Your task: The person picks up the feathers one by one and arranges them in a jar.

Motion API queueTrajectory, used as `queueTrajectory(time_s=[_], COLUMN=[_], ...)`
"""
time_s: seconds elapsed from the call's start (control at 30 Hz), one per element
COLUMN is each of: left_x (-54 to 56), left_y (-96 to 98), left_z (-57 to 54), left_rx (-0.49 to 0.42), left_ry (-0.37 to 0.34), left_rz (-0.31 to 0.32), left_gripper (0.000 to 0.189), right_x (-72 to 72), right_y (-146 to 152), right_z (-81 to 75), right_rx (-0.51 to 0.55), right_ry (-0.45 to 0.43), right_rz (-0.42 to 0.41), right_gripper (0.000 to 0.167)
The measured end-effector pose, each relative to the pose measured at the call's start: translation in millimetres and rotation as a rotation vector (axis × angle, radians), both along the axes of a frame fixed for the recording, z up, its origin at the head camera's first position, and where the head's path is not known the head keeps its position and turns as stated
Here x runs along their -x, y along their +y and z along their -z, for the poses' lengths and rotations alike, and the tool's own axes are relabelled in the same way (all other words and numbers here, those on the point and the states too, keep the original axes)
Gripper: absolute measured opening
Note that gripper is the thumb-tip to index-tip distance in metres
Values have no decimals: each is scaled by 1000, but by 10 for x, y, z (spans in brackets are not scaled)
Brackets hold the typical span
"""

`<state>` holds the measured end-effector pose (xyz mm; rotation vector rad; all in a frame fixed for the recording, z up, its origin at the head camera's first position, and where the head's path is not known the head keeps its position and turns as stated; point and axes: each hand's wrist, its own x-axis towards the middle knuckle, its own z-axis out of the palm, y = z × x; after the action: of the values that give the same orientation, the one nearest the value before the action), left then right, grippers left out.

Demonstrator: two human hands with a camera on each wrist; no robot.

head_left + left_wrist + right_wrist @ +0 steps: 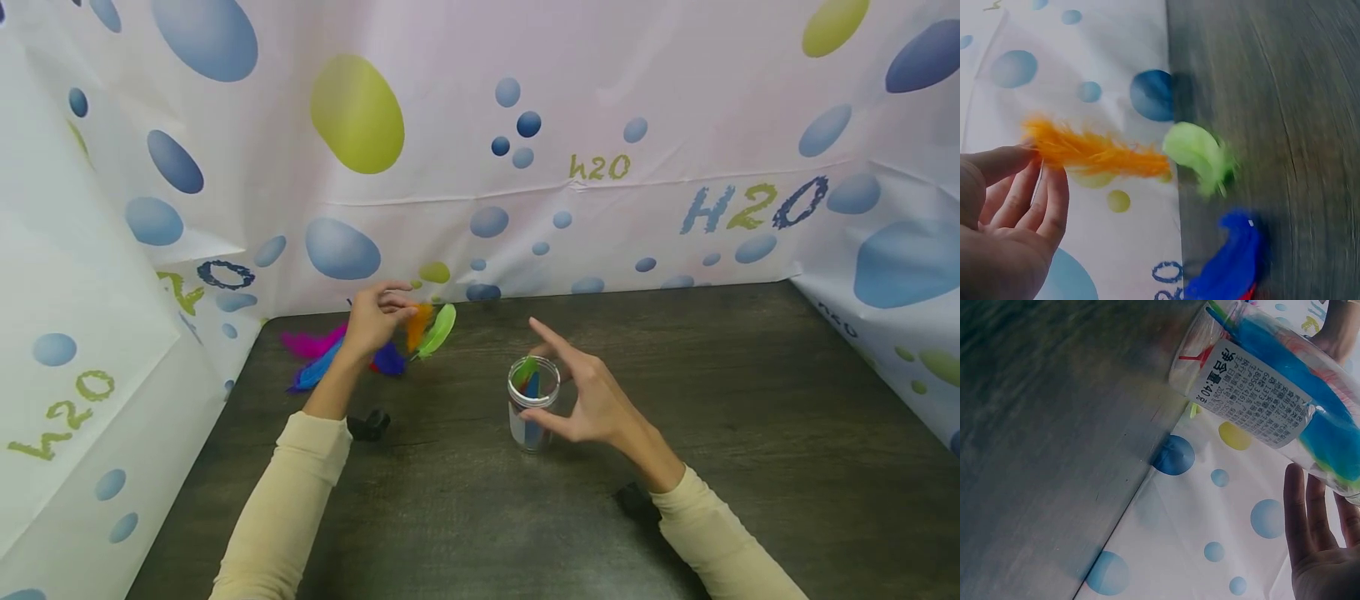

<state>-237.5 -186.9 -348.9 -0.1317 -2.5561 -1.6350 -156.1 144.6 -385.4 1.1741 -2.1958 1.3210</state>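
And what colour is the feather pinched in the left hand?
The feather in the left hand is orange, clearest in the left wrist view.

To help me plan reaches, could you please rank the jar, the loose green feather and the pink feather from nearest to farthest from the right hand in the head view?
1. Jar, directly beside the right hand.
2. Loose green feather, farther left, right of the left hand.
3. Pink feather, left of the left hand.

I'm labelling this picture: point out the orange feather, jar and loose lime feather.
Orange feather point(1097, 152), left wrist view, middle of its plume.
Jar point(1252, 395), right wrist view, its printed label.
Lime feather point(438, 332), head view, middle of its vane.
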Motion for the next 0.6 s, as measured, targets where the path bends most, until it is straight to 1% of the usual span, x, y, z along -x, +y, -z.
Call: queueTrajectory(time_s=[0.07,0.13,0.23,0.33,0.43,0.6], left_x=[-9,-20,-46,-88,-129,-191], left_y=[10,29,74,134,192,275], left_z=[-16,-35,-62,-101,-143,-237], left_rx=[-115,-220,-338,-430,-512,-610], left_ry=[-33,-52,-55,-66,-88,-131], left_rz=[-7,-12,-21,-13,18,59], left_gripper=[38,38,35,35,37,42], right_x=[0,0,8,8,6,7], right_y=[2,4,10,8,3,-3], right_z=[2,1,8,8,7,6], right_rx=[1,3,7,9,9,10], right_ry=[-4,-9,-15,-17,-15,-5], right_rz=[-3,-6,-13,-15,-12,-9], right_gripper=[97,97,98,98,97,97])
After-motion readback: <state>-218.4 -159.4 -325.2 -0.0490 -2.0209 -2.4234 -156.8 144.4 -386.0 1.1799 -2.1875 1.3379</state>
